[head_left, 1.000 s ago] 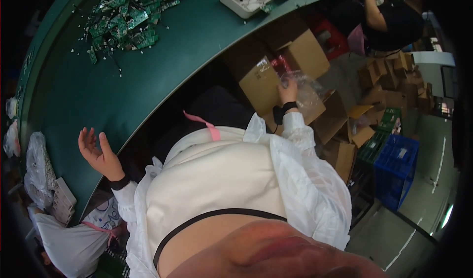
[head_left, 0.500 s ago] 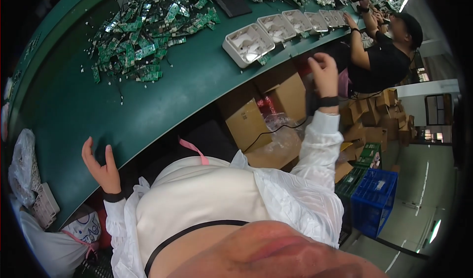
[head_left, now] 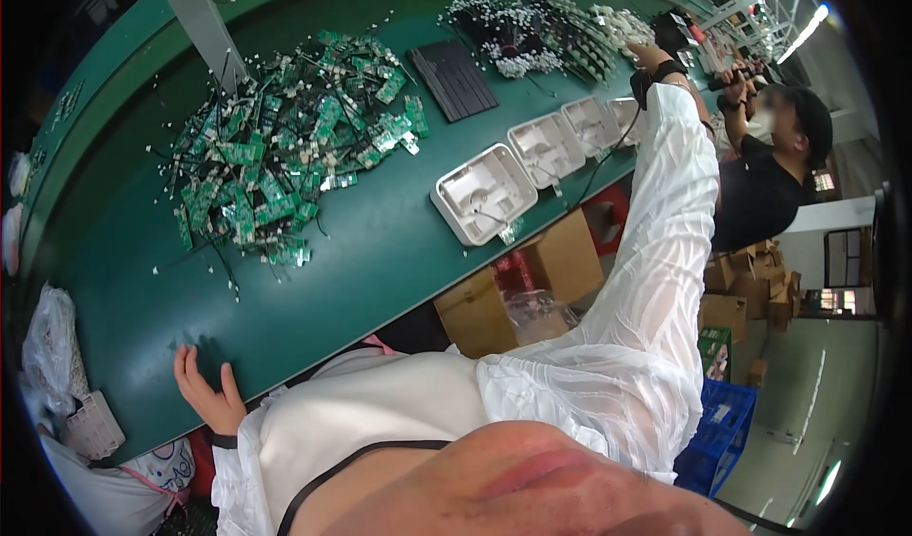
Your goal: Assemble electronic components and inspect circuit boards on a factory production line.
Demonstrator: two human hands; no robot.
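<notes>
My left hand (head_left: 211,401) rests at the near edge of the green table (head_left: 342,279), fingers apart and holding nothing. Stretched far out to the right is my right hand (head_left: 652,59), beside a heap of small white parts (head_left: 622,25). Its fingers look extended, with nothing visible in them; a black band with a thin dark cord circles the wrist. Several white plastic housings (head_left: 484,194) stand in a row along the table's front edge, the farther ones partly hidden by my right arm. A large pile of green circuit boards with wires (head_left: 275,146) covers the table's left middle.
A black ridged tray (head_left: 452,80) lies behind the housings, next to white-tipped wire bundles (head_left: 518,37). A metal post (head_left: 201,28) rises behind the boards. Cardboard boxes (head_left: 475,313) sit below the table edge. A co-worker in black (head_left: 774,175) is at the far right.
My right hand has reached away, forward and right, past the housings. The view has shifted, so the table's things appear lower. My left hand stays by the table edge.
</notes>
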